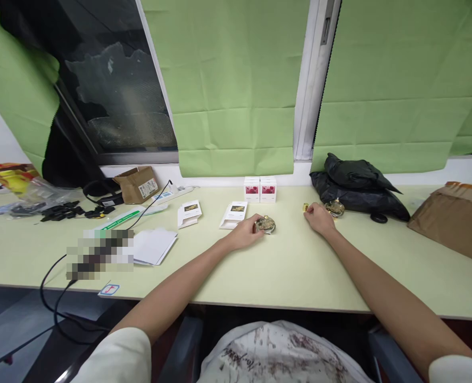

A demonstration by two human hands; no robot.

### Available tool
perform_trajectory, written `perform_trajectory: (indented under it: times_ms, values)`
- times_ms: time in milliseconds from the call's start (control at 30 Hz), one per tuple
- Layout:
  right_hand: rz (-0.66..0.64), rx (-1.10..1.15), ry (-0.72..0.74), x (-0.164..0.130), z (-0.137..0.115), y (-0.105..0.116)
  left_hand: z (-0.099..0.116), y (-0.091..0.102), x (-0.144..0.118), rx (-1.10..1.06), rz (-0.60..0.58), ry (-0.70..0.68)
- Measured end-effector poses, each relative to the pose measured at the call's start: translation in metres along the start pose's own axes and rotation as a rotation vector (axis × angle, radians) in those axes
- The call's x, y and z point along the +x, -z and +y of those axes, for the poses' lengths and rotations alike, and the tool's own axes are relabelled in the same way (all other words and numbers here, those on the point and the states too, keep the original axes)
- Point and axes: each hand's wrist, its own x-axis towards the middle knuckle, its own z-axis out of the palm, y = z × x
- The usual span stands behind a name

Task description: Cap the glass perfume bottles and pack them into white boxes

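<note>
On the pale green tabletop [283,266], my left hand [247,232] is resting with its fingers curled loosely around a small round gold-and-glass trinket [265,225], touching its left side. My right hand [317,218] is lying further right, fingers bent low, their tips pinching at a tiny gold piece [305,207]; how tightly they are closing I cannot tell. Just beside that hand, a second round gold trinket [334,208] is sitting against a crumpled black plastic bag [355,186]. Behind my left hand, two flat white cartons [212,213] are lying, and two small white boxes with pink prints [260,190] are standing by the wall. A brown cardboard parcel [455,221] is crowding the far right. Between my forearms and toward the near edge, bare table is lying open.
</note>
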Motion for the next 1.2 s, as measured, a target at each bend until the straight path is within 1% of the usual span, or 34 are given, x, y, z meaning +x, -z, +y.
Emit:
perform_trajectory:
  times_ms: [400, 633, 767, 1000, 1200]
  values:
    - [0.000, 0.014, 0.011, 0.0008, 0.0018, -0.0016, -0.0001, 0.0018, -0.0014, -0.022, -0.009, 0.003]
    - [0.006, 0.022, 0.016, 0.0011, 0.0022, -0.0024, 0.0038, 0.0043, -0.0028, -0.024, -0.011, 0.011]
    - [0.009, 0.028, 0.015, 0.0015, 0.0030, -0.0027, 0.0052, 0.0055, -0.0031, -0.023, -0.031, 0.010]
    - [0.017, 0.039, 0.012, 0.0017, 0.0035, -0.0026, 0.0071, 0.0062, -0.0035, -0.026, -0.022, 0.017]
    - [0.033, 0.058, 0.015, 0.0017, 0.0042, -0.0036, 0.0037, 0.0057, -0.0030, -0.018, -0.022, 0.005]
